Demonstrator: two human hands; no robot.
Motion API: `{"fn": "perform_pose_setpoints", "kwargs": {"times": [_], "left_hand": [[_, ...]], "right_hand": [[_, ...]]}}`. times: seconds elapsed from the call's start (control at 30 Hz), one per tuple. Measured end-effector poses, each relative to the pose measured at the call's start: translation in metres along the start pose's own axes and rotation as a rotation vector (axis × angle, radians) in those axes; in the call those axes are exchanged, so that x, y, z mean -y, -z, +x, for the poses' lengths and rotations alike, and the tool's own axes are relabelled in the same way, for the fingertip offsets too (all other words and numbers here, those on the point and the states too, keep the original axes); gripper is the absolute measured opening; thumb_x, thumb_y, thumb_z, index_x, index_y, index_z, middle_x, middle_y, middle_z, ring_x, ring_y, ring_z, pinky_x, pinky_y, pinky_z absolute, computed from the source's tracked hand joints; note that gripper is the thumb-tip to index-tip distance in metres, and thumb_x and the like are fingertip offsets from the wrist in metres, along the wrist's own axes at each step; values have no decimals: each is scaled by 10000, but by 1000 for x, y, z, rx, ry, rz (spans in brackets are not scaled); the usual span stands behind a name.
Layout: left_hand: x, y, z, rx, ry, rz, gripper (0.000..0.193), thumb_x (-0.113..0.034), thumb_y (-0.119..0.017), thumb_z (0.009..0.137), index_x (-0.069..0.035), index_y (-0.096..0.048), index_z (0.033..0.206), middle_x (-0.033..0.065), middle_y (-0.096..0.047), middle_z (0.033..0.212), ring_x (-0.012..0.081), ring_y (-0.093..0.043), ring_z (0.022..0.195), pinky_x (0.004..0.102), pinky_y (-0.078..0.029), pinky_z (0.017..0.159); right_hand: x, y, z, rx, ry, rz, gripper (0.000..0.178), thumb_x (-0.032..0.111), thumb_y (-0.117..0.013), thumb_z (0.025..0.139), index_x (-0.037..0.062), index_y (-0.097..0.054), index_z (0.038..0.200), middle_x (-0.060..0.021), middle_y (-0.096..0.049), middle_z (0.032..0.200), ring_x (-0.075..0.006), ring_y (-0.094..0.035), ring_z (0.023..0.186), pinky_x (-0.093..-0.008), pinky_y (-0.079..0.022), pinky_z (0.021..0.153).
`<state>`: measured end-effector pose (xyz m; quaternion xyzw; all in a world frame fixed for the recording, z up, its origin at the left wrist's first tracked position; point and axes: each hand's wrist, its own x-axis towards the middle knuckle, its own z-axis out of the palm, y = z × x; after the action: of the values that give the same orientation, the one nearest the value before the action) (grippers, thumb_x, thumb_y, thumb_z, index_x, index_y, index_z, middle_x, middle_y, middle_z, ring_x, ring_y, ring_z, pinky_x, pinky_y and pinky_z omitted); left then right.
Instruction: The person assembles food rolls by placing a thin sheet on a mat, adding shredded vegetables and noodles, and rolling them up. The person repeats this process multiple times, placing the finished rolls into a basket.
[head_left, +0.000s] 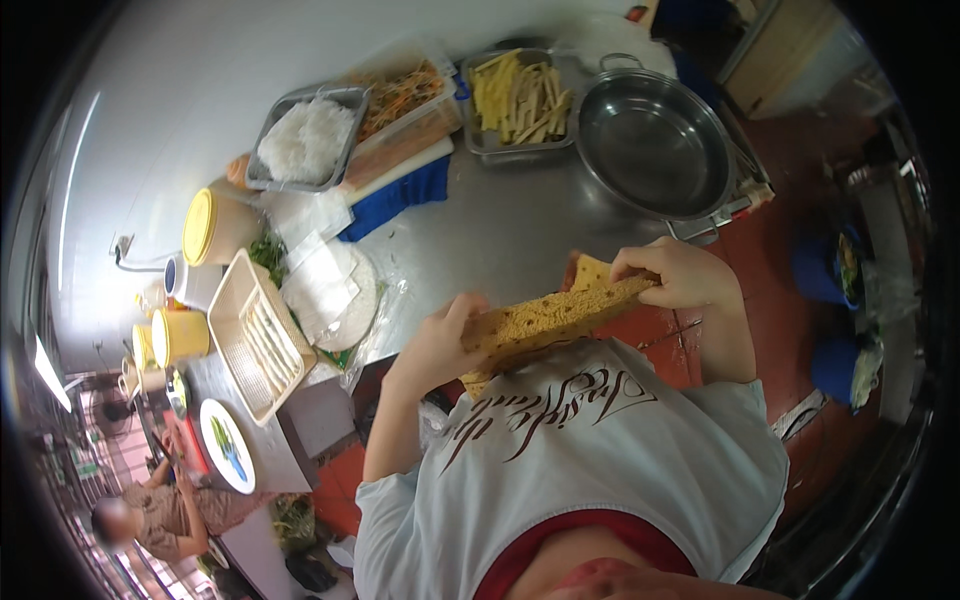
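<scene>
A yellow cloth with brown spots, folded into a long band, is stretched in front of my body at the steel table's near edge. My left hand grips its left end with bent fingers. At the other end, my right hand pinches the upper corner between thumb and fingers. Part of the cloth hangs behind the band near the table edge. The metal basin stands beyond my right hand. Left of my left hand lie round white sheets that look like rice paper, partly under clear plastic.
Along the back of the steel table stand a tray of yellow and pale strips, a box of shredded carrot and a tray of white noodles. A basket of white rolls is at left. Farther left, a person works near an oval plate.
</scene>
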<state>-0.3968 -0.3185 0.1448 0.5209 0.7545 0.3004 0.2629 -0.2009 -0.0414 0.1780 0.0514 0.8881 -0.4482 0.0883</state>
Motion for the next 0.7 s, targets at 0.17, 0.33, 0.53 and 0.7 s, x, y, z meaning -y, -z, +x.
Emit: {"fn": "perform_pose_setpoints", "kwargs": {"times": [0.17, 0.33, 0.53, 0.7], "left_hand": [[93, 50, 15, 62, 32, -79, 462, -63, -648, 756, -72, -533, 1203, 120, -615, 1057, 301, -636, 885, 352, -506, 759], [154, 5, 58, -631, 249, 499, 483, -162, -610, 838, -21, -478, 1281, 176, -495, 1309, 351, -482, 1174, 491, -365, 975], [152, -83, 70, -511, 69, 629, 699, -401, -599, 849, 15, -374, 1364, 238, -375, 1405, 387, -334, 1317, 482, -267, 1080], [140, -76, 25, -552, 178, 531, 786, -366, -684, 794, 40, -337, 1371, 262, -389, 1370, 378, -346, 1297, 466, -297, 1056]], "right_hand": [[-54, 1, 72, -77, 28, 12, 234, 62, -599, 758, 49, -618, 991, -122, -661, 964, -229, -647, 819, -304, -487, 712], [-80, -50, 164, -728, 79, -360, 373, 187, -622, 840, 70, -548, 1187, -135, -562, 1214, -278, -545, 1123, -382, -449, 923], [-108, -139, 179, -622, 88, -678, 425, 253, -586, 880, 180, -520, 1293, -120, -423, 1394, -301, -374, 1309, -485, -306, 1078], [-110, -132, 158, -722, -53, -538, 511, 340, -665, 805, 144, -527, 1255, -177, -467, 1297, -359, -428, 1214, -459, -379, 972]]}}
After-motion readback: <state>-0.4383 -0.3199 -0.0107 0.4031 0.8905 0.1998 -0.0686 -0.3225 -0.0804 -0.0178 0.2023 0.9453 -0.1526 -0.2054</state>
